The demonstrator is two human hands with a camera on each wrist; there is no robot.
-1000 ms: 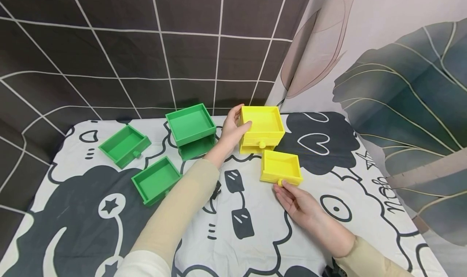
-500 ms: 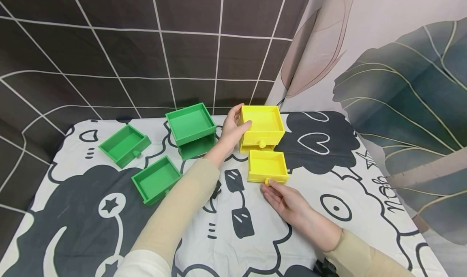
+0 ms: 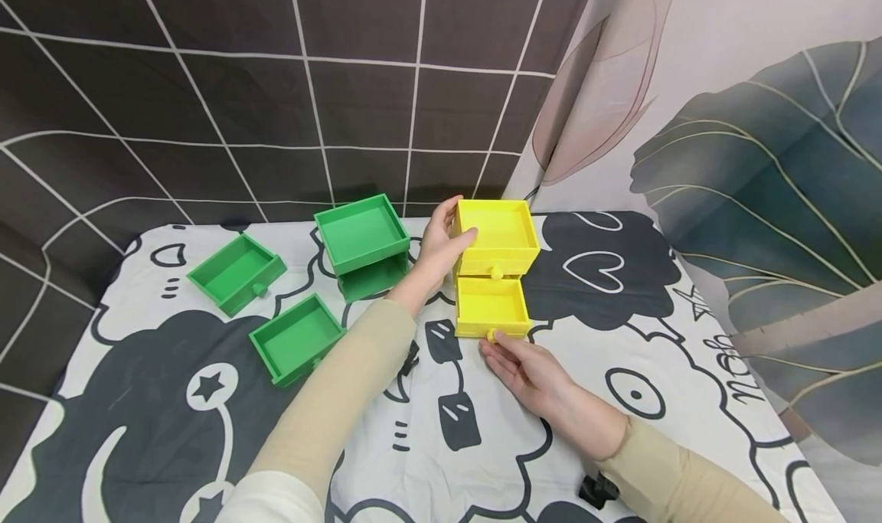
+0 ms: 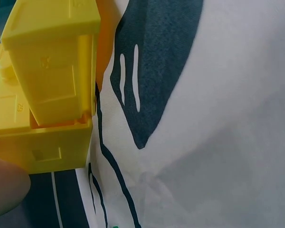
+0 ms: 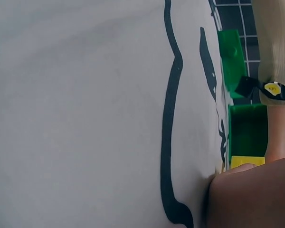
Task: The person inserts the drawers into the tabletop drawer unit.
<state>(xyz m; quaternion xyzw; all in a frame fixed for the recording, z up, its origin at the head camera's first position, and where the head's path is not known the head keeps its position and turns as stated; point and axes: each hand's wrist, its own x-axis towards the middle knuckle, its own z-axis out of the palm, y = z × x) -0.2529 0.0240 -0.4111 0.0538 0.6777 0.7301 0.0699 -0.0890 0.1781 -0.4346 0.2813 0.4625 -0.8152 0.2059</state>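
Two hands worked the yellow pieces: the left hand (image 3: 441,249) curled round the yellow cabinet (image 3: 498,237), while the yellow drawer (image 3: 491,306) lay directly before its lower slot, ahead of the right hand (image 3: 527,371), whose straight fingers touched its knob (image 3: 491,336); the drawer's rear edge was hidden.

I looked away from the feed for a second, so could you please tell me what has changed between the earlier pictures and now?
The loose yellow drawer slid left and back until its rear met the lower slot of the yellow cabinet. The right hand followed, fingertips at the knob. The left hand stayed gripping the cabinet's left side. The green cabinet and both green drawers did not move.
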